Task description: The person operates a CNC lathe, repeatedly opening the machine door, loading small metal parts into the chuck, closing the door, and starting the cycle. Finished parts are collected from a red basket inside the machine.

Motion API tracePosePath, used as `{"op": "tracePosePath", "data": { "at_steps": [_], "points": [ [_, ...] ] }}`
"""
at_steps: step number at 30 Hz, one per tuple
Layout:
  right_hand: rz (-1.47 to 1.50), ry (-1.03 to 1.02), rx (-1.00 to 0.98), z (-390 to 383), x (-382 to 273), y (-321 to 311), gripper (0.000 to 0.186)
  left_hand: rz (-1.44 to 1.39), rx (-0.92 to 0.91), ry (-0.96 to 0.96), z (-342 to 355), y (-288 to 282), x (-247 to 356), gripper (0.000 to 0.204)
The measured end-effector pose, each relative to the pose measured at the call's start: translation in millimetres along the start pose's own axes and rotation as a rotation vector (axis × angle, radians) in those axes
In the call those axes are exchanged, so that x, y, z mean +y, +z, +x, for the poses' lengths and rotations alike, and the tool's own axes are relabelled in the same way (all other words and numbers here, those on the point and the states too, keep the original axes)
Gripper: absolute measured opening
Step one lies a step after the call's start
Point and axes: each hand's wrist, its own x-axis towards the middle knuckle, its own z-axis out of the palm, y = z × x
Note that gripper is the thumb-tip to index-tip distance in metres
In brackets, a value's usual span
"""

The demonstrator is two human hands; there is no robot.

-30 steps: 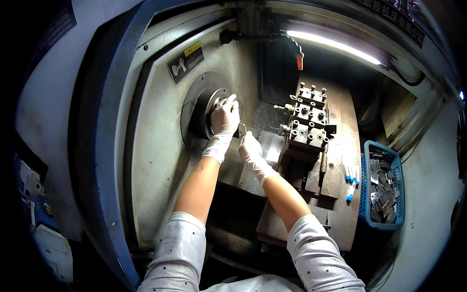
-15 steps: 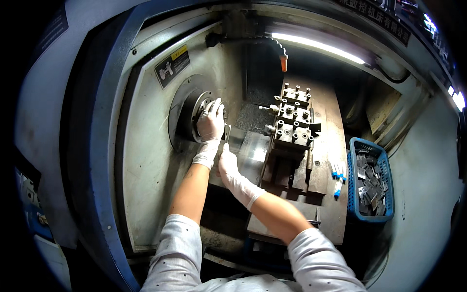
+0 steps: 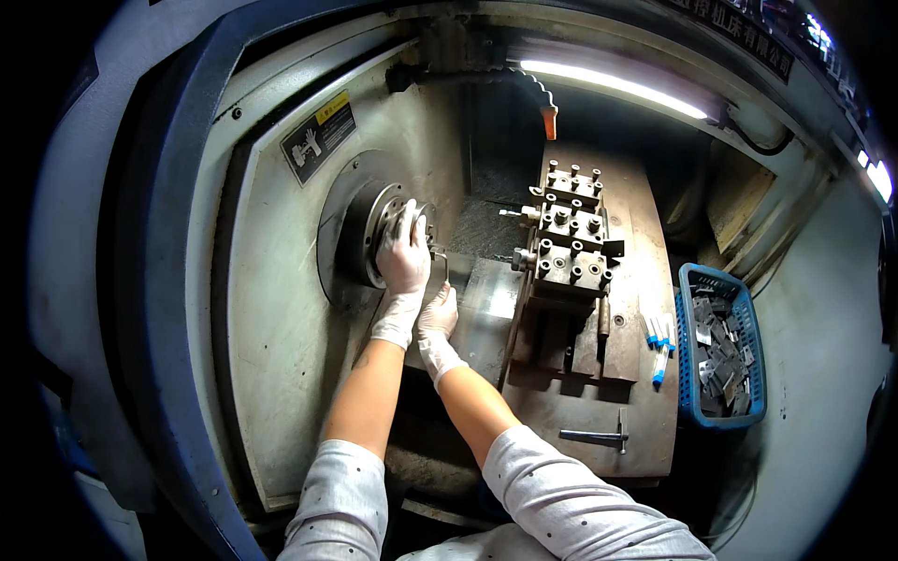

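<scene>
My left hand (image 3: 402, 257), in a white glove, lies against the face of the lathe chuck (image 3: 363, 234), its fingers stretched out upward. The part of the chuck under the palm is hidden. Just below and to its right, my right hand (image 3: 438, 315), also gloved, is closed on the lower end of a bent hex key (image 3: 446, 268). The key's short upper arm points left toward the chuck's front. Whether its tip sits in a screw is too small to tell.
Right of the chuck stands a tool post block (image 3: 571, 224) with several bolts. A T-handle wrench (image 3: 594, 437) and blue-capped tubes (image 3: 660, 351) lie on the metal table. A blue basket (image 3: 686, 374) of metal pieces stands at right. An orange-tipped coolant hose (image 3: 549, 122) hangs above.
My right forearm has swung left, uncovering the T-handle wrench. The hex key now shows upright above my right hand. My left hand stays at the chuck; the view has shifted slightly.
</scene>
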Motion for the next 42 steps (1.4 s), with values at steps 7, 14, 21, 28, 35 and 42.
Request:
{"op": "tracePosePath", "data": {
  "at_steps": [7, 14, 21, 28, 35, 42],
  "points": [
    [-0.143, 0.245, -0.441, -5.3, -21.1, -42.1, 0.052, -0.08, 0.028, -0.001, -3.2, 3.8, 1.9, 0.016],
    [0.299, 0.611, -0.58, -24.5, -73.7, -57.9, 0.047, 0.199, -0.349, -0.161, 27.7, 8.5, -8.6, 0.02],
    [0.466, 0.262, -0.492, -18.9, -42.3, -53.6, 0.052, 0.011, 0.132, 0.088, -12.6, 0.0, -5.5, 0.023],
    [0.525, 0.659, -0.484, -24.4, -58.5, -43.2, 0.046, 0.042, -0.097, 0.024, 6.8, 3.6, -1.3, 0.018],
    [1.258, 0.779, -0.604, -25.2, -98.4, -100.8, 0.044, 0.082, -0.205, 0.005, 22.7, 3.9, 14.8, 0.027],
    [-0.485, -0.881, -0.445, -20.2, -50.1, -297.5, 0.014, 0.173, -0.559, 0.006, 26.3, -9.7, 4.2, 0.074]
  ]
}}
